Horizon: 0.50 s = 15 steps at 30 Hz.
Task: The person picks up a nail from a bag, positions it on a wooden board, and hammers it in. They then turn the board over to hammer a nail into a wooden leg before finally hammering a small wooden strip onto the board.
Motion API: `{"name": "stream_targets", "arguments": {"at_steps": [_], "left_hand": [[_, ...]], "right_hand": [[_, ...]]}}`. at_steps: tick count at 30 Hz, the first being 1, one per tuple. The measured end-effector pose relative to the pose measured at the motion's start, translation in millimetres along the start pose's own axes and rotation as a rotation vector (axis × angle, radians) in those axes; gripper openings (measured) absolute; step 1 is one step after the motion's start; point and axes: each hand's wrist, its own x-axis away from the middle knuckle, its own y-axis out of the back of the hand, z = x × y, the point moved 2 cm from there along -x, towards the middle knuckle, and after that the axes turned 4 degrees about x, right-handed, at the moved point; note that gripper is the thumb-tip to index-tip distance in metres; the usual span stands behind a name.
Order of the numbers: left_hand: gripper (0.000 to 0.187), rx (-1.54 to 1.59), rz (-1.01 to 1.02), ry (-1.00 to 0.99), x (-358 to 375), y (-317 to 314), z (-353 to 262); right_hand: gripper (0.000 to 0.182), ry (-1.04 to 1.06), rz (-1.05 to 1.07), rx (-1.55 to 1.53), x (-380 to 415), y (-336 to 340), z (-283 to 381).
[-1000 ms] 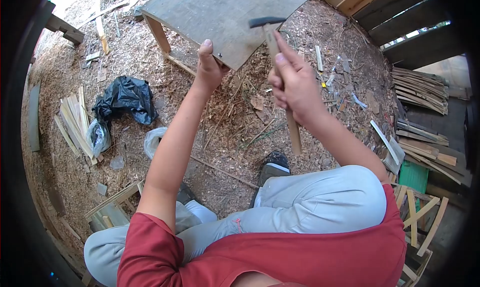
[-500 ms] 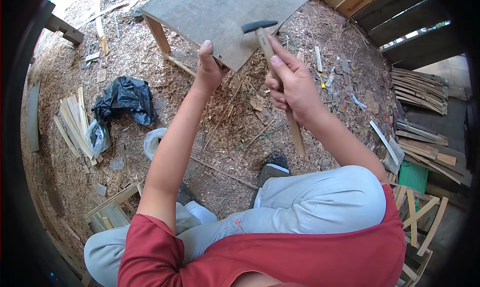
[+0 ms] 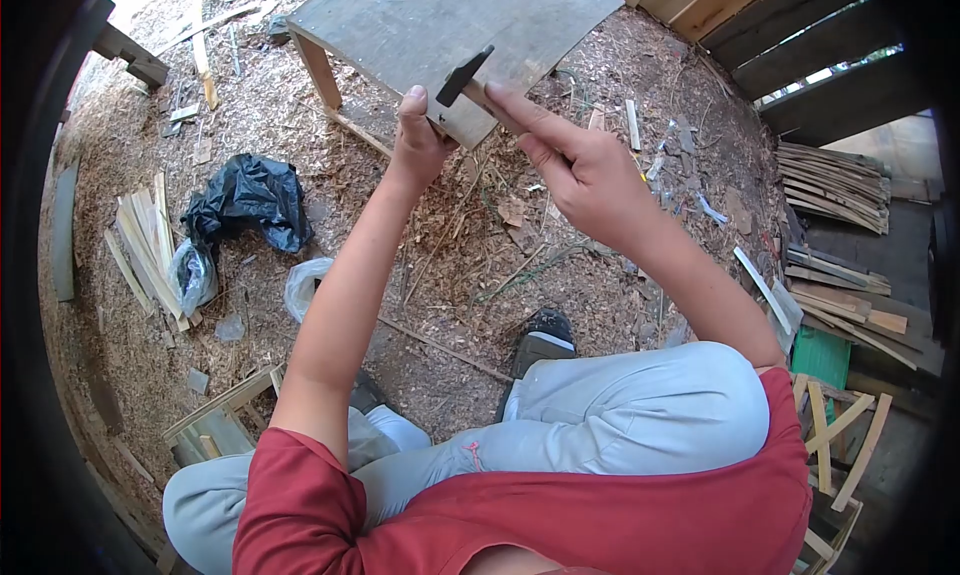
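Note:
A low wooden table (image 3: 400, 20) with a worn grey top stands in front of me. My left hand (image 3: 416, 140) is closed around its near edge beside the corner, thumb up at the edge and fingers hidden underneath. My right hand (image 3: 590, 170) grips the wooden handle of a hammer (image 3: 465, 75), its index finger stretched along the shaft. The dark hammer head is low over the near corner, close to my left thumb. A small dark spot, perhaps a nail, shows on the tabletop by the corner.
Wood shavings cover the ground. A black plastic bag (image 3: 248, 203) and thin wood strips (image 3: 150, 245) lie to the left. Stacked slats (image 3: 832, 187) and a green piece (image 3: 821, 355) are at the right. A small wooden frame (image 3: 225, 415) sits by my left knee.
My right hand has swung the hammer down and left, bringing its head from above the table to the near corner. My left hand keeps its hold on the table edge.

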Motion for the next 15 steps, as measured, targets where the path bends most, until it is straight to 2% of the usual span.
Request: {"name": "stream_targets", "arguments": {"at_steps": [2,4,8,9,10,11,12,14,15], "left_hand": [[0.088,-0.014,0.019,0.034,-1,-4,1],[0.093,-0.018,-0.16,-0.135,0,-32,-12],[0.092,-0.035,-0.122,-0.098,3,-26,-11],[0.092,-0.038,-0.123,-0.106,1,-14,-8],[0.091,-0.094,-0.038,-0.046,-2,0,-4],[0.091,-0.15,0.046,0.019,-4,12,3],[0.091,-0.152,0.043,0.016,-3,0,-1],[0.091,-0.012,-0.216,-0.102,4,-31,-13],[0.091,-0.049,-0.16,-0.089,3,-26,-13]], "right_hand": [[0.055,0.003,0.049,0.026,-3,2,4],[0.055,0.016,-0.177,-0.145,-7,12,11],[0.057,0.054,-0.321,-0.221,-5,18,20],[0.058,0.046,-0.119,0.015,-2,5,9],[0.059,0.037,0.086,0.25,-2,-4,7],[0.057,-0.094,0.174,0.178,0,-2,6],[0.057,-0.09,0.175,0.179,-2,2,10],[0.055,-0.114,-0.044,-0.075,-4,12,17],[0.052,-0.069,-0.139,-0.199,-5,22,26]]}}
